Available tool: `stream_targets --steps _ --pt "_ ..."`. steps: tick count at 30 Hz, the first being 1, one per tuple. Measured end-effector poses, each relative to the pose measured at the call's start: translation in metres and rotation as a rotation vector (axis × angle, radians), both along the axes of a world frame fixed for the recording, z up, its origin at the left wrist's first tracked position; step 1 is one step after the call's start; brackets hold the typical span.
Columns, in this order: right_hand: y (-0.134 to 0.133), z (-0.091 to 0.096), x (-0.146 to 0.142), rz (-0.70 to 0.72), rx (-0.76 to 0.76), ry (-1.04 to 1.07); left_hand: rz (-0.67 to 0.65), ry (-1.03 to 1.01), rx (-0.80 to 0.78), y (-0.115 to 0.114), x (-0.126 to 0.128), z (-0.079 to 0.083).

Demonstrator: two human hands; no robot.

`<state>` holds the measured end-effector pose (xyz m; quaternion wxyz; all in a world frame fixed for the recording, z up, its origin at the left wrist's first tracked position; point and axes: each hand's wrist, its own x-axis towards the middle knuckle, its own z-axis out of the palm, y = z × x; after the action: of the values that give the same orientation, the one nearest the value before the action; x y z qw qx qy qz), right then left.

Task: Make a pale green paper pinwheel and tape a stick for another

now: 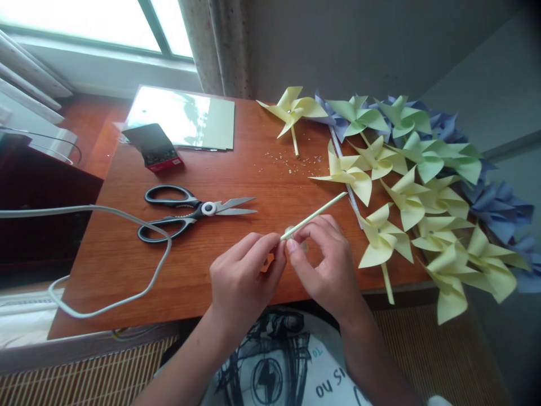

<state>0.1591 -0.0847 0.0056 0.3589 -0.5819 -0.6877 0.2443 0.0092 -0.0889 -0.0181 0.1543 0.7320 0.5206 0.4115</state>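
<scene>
A thin, pale yellow-green rolled paper stick point(320, 215) slants up to the right between my two hands, above the table's front part. My left hand point(249, 270) pinches its lower end between thumb and fingers. Close by, my right hand point(325, 256) curls its thumb and fingers against the stick near that same end. A small clear, shiny piece point(289, 230) shows by the right fingertips; it looks like tape, but my fingers partly cover it. Left of my hands lie scissors point(208, 208) with black and grey handles, blades parted and pointing right.
Yellow pinwheels point(384, 235), green pinwheels point(422, 153) and blue-violet pinwheels point(501, 206) crowd the table's right side. Paper sheets point(222, 125) lie at the back left, beside an open small box point(164, 160). Tiny scraps point(291, 163) dot the wood. A white cable point(158, 270) loops over the left edge.
</scene>
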Motion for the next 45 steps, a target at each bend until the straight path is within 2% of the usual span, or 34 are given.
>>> stream_targets --steps 45 --pt "0.0002 -0.0017 -0.0033 -0.017 -0.039 0.103 0.019 0.002 0.021 -0.001 -0.0005 -0.0007"
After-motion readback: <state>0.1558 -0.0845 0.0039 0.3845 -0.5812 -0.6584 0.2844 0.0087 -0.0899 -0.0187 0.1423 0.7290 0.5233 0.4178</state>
